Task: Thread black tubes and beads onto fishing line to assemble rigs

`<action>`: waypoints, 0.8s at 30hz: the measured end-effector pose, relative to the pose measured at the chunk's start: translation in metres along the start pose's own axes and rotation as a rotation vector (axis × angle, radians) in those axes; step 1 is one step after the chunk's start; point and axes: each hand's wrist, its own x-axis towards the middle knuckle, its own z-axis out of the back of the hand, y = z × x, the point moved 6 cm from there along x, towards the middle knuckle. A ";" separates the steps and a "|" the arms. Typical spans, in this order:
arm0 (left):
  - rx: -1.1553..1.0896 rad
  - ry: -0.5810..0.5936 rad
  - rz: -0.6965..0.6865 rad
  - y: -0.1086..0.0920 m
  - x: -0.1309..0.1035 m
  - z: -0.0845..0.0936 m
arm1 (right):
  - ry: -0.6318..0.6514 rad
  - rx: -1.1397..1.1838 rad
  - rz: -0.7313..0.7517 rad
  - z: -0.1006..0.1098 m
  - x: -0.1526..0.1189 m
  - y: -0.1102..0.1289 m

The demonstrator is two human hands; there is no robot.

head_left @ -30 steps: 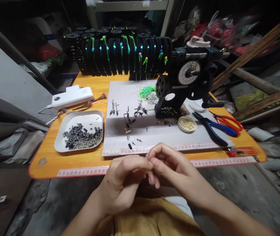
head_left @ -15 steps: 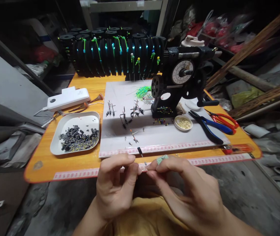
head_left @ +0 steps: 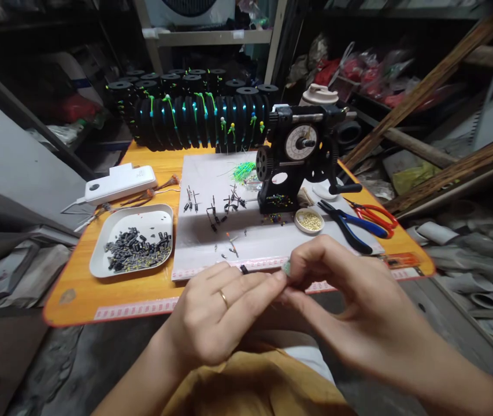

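My left hand, a gold ring on one finger, is closed with its back to me and its fingertips pressed against those of my right hand. My right hand pinches thumb and forefinger together, with a green wrap on the forefinger. What lies between the fingertips is hidden or too small to name. Just beyond my left fingers shows the end of a small black cylindrical piece at the front edge of the grey board. Farther back on the board are small black parts on thin stems and an orange-tipped stem.
Left, a white tray holds small black and grey parts. A dial-fitted hand-crank machine stands behind, beside black spools. To the right are a dish of gold bits, blue-handled pliers, red-handled pliers and a tape measure strip.
My left hand has turned its back to me and moved right, bringing its fingertips against my right hand's. My right hand has shifted slightly right. The camera view has tilted upward.
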 end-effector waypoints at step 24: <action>-0.318 -0.323 0.500 0.014 -0.020 0.011 | -0.284 0.384 0.169 -0.020 0.002 -0.003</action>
